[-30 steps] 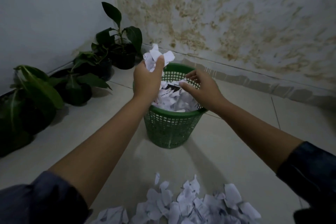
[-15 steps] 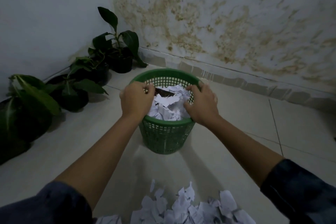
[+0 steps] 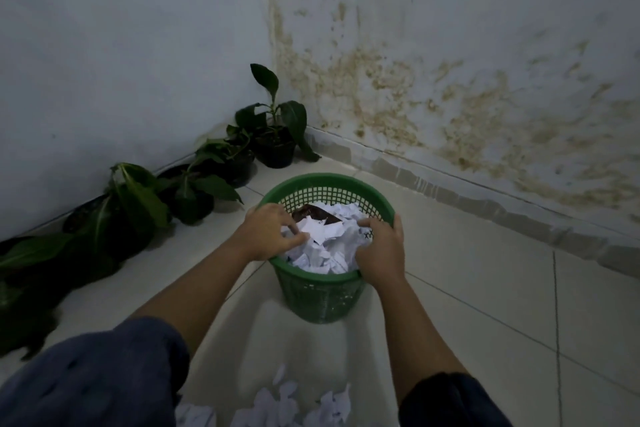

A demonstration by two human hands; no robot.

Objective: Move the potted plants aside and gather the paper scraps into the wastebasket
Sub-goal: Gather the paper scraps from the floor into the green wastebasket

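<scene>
A green mesh wastebasket (image 3: 325, 181) stands on the tiled floor, filled near its rim with white paper scraps (image 3: 327, 230) and one dark brown piece (image 3: 313, 213). Both my hands are inside its mouth. My left hand (image 3: 268, 234) presses bent fingers onto the scraps at the left rim. Over the right rim lies my right hand (image 3: 381, 248), fingers on the paper and thumb along the rim. More loose scraps (image 3: 284, 404) lie on the floor at the bottom edge, between my forearms. Several potted plants (image 3: 273, 146) line the left wall.
The plants run from the room corner along the left wall: a small one (image 3: 235, 163), another (image 3: 188, 198) and a large-leaved one (image 3: 117, 215) nearest me. A stained wall with a skirting strip (image 3: 485, 204) bounds the right side. Pale floor tiles (image 3: 485, 305) lie right of the basket.
My left hand, which held a bunch of scraps above the basket, came down and let them go inside it. Both hands now push on the paper in the basket. The view has tilted up.
</scene>
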